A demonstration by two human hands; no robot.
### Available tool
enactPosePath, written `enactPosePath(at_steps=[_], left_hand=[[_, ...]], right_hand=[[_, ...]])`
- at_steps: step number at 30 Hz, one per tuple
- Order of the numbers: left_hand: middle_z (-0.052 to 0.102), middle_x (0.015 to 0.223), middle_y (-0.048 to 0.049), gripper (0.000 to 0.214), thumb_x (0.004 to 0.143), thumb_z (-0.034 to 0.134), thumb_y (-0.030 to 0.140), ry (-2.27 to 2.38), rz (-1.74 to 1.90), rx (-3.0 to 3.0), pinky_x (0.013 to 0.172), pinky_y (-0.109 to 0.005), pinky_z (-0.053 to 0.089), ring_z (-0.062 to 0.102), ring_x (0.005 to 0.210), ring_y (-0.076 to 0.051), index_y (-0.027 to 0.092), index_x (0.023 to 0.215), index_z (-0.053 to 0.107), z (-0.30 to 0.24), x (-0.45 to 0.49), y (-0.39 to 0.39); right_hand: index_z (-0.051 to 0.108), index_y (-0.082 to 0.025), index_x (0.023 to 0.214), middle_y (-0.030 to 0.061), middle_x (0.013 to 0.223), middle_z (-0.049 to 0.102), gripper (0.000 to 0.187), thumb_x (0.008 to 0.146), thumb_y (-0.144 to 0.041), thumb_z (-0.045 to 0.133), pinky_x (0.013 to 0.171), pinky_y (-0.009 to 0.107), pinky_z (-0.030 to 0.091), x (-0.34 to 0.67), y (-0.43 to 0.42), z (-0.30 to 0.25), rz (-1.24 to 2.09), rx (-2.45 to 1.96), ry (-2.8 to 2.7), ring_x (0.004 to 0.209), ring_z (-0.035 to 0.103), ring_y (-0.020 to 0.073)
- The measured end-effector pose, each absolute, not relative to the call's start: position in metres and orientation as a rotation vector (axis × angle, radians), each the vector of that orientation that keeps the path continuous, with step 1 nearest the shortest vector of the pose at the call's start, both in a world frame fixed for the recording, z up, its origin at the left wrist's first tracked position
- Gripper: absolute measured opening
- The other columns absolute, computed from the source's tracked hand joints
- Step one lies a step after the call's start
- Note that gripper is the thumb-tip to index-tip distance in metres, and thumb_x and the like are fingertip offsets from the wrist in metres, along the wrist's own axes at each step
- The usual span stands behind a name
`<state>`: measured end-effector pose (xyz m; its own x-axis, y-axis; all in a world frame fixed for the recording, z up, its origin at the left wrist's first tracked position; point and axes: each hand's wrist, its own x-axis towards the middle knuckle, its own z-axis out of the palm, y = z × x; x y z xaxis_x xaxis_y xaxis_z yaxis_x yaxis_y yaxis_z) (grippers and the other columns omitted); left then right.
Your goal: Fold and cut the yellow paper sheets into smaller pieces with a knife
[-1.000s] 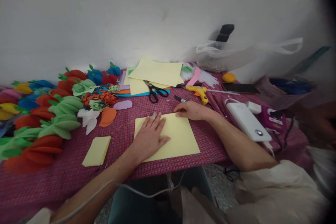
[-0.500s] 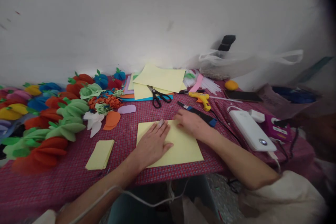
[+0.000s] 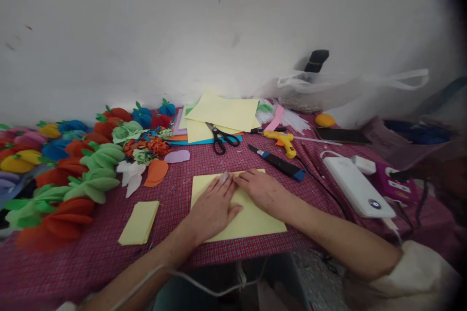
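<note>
A yellow sheet (image 3: 255, 226) lies at the front of the table under both hands. My left hand (image 3: 213, 206) rests flat on its left part, fingers stretched toward the far edge and thumb out to the side. Around one of its fingertips shows a small pale thing that I cannot make out. My right hand (image 3: 264, 194) lies on the sheet's far part, its fingers extended with the tips beside my left fingertips. Beyond it lies a blue-and-black utility knife (image 3: 279, 164). Black-handled scissors (image 3: 221, 141) sit further back. A small stack of yellow pieces (image 3: 139, 222) is at the left.
Colourful felt-like pumpkins (image 3: 98, 180) crowd the left side. Behind the scissors are loose coloured sheets (image 3: 229, 109). A yellow glue gun (image 3: 282, 141), a white power bank (image 3: 355, 187) and a purple power socket (image 3: 397, 187) stand at the right. A white cable (image 3: 204, 286) crosses my left forearm.
My right hand has slid left along the sheet's far edge, its fingertips now beside my left hand's, fingers straighter. My left hand stays flat. The view has shifted slightly.
</note>
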<state>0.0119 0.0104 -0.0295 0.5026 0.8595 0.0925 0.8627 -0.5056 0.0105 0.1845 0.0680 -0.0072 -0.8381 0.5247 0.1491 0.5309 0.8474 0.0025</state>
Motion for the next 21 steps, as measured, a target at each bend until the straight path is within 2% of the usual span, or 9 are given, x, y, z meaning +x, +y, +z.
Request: enactPosePath(at_steps=[6, 12, 16, 21], left_hand=[[0.027, 0.143, -0.0108, 0.062, 0.088, 0.025, 0.049, -1.616, -0.12, -2.68, 0.108, -0.036, 0.015, 0.017, 0.133, -0.021, 0.011, 0.137, 0.024, -0.028, 0.011, 0.008], [0.025, 0.144, -0.0121, 0.069, 0.086, 0.024, 0.056, -1.697, -0.097, -2.618, 0.107, -0.037, 0.016, 0.013, 0.134, -0.021, 0.009, 0.137, 0.022, -0.027, 0.001, 0.003], [0.025, 0.143, -0.0148, 0.074, 0.084, 0.025, 0.059, -1.764, -0.013, -2.578, 0.107, -0.039, 0.018, 0.017, 0.133, -0.024, 0.007, 0.137, 0.023, -0.021, -0.017, -0.001], [0.027, 0.142, -0.0149, 0.069, 0.086, 0.027, 0.054, -1.843, 0.07, -2.469, 0.106, -0.04, 0.019, 0.021, 0.132, -0.025, 0.007, 0.136, 0.025, -0.019, -0.044, -0.013]], right_hand=[[0.055, -0.008, 0.108, 0.0113, 0.099, 0.061, 0.028, 0.084, -0.009, 0.042, 0.083, 0.034, 0.043, 0.185, 0.069, -0.004, -0.017, -0.846, -2.92, 0.092, 0.054, 0.0205], [0.059, -0.012, 0.093, 0.009, 0.092, 0.061, 0.019, 0.082, -0.01, 0.043, 0.075, 0.033, 0.044, 0.187, 0.073, -0.006, -0.03, -0.861, -2.974, 0.085, 0.055, 0.0205], [0.059, -0.013, 0.091, 0.0095, 0.092, 0.062, 0.02, 0.082, -0.007, 0.043, 0.075, 0.032, 0.043, 0.187, 0.072, -0.003, -0.047, -0.876, -2.993, 0.085, 0.056, 0.0207], [0.059, -0.013, 0.094, 0.0104, 0.095, 0.062, 0.022, 0.082, -0.007, 0.042, 0.079, 0.032, 0.042, 0.187, 0.072, 0.0, 0.007, -0.87, -3.003, 0.091, 0.056, 0.0213]])
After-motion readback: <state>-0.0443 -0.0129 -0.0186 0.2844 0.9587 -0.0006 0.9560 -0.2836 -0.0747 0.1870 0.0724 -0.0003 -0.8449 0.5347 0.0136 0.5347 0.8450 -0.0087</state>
